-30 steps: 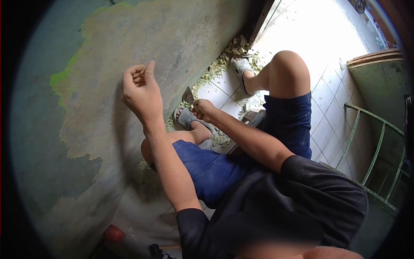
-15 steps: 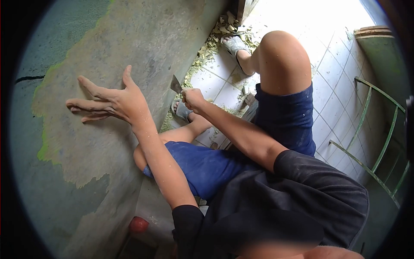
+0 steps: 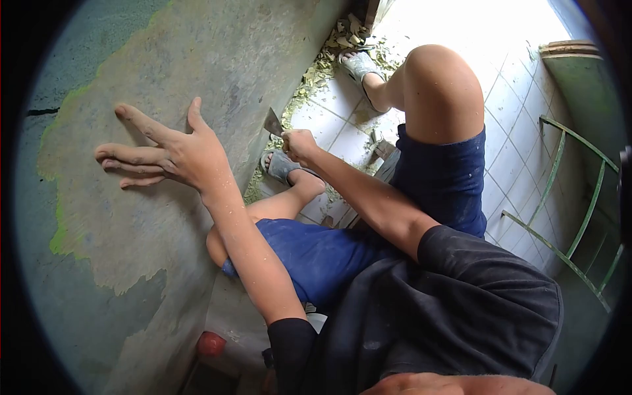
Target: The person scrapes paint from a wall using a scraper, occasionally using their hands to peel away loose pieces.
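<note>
On the left, my left hand has its fingers spread against the wall, over a bare grey-brown patch edged with green paint. My right hand is wrapped around the handle of a scraper. The scraper's flat metal blade points up and left, close to the lower part of the wall. Its handle is mostly hidden inside my fist.
Paint flakes lie along the wall's foot on white floor tiles. My feet wear grey clogs. A green metal rack stands at right. A red round object sits low on the left.
The scraper and my right hand have shifted slightly to the right. My left hand stays spread on the wall, and my raised knee has moved a little right.
</note>
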Tool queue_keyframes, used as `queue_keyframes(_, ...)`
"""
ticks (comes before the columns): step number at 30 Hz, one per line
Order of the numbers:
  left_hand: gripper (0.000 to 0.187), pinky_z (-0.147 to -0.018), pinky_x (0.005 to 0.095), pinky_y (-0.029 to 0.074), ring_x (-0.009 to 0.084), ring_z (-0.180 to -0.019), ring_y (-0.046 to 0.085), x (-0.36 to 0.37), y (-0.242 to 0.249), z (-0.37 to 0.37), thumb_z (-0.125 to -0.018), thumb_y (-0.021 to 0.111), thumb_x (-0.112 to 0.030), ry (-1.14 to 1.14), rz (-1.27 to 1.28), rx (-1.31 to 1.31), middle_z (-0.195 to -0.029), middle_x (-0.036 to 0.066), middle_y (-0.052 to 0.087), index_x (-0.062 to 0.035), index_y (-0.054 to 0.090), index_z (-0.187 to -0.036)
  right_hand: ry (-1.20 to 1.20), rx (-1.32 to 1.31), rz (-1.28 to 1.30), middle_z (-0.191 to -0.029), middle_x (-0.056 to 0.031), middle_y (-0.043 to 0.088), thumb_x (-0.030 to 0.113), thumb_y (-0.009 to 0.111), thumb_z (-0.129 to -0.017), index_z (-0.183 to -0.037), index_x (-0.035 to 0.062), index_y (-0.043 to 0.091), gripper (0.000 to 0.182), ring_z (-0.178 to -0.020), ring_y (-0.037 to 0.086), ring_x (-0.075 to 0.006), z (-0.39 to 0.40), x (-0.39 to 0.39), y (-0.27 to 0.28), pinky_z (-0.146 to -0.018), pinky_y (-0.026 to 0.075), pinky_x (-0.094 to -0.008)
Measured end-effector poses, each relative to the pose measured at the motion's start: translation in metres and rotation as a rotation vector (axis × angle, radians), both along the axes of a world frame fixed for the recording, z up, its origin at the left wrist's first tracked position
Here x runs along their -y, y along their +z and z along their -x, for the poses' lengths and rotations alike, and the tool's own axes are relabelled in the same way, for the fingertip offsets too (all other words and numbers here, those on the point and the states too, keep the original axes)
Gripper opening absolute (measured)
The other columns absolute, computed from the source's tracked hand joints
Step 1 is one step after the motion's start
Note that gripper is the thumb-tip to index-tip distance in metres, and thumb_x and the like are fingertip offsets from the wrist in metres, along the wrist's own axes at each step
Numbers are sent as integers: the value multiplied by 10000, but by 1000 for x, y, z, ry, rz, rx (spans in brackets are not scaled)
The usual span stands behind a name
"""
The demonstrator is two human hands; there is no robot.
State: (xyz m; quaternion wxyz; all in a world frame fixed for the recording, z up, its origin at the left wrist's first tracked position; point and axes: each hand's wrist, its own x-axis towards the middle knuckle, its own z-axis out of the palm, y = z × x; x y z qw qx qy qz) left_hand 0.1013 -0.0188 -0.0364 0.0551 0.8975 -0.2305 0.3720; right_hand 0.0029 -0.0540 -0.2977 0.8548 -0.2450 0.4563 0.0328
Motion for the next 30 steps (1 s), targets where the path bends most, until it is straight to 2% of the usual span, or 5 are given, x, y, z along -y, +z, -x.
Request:
queue_keyframes(16, 1116, -1151, 782, -39, 582, -1534, -111, -3, 0, -2, -788, 891, -419, -41, -18, -2, -1688, 307, -97, -206, 246, -1672, 103, -164, 105, -547, -47, 487, 108, 555, -911, -669, 87, 519, 245, -382, 389, -141, -12, 9, 14, -358, 238, -341)
queue_keyframes(18, 1110, -1148, 787, -35, 585, -1532, -113, -5, 0, -1, -793, 888, -413, -41, -19, -10, -1688, 305, -113, -213, 241, -1673, 68, -37, 87, -632, -100, 556, 119, 620, -886, -672, 35, 567, 235, -407, 412, -151, -2, 9, 19, -360, 250, -323)
queue_keyframes(22, 1104, -1145, 790, -33, 591, -1529, -116, -4, -2, -2, -797, 885, -410, -43, -28, -4, -1686, 303, -128, -220, 241, -1674, 8, -156, 47, -634, -98, 550, 110, 621, -904, -695, 33, 569, 229, -408, 395, -137, -16, 15, 11, -356, 250, -320)
queue_keyframes(25, 1107, -1142, 793, -33, 599, -1525, -114, -5, 0, -2, -796, 888, -400, -33, -31, -21, -1684, 309, -126, -224, 238, -1675, 29, -54, 55, -571, -91, 518, 91, 599, -881, -669, 38, 546, 225, -379, 390, -159, -4, 17, 15, -353, 240, -346)
queue_keyframes(30, 1093, -1137, 795, -44, 614, -1518, -123, -2, 1, 1, -812, 878, -376, -53, -7, -28, -1679, 326, -111, -221, 228, -1678, 29, -115, 89, -567, -92, 522, 63, 596, -876, -650, 29, 553, 232, -383, 390, -150, -13, 21, -5, -357, 225, -339)
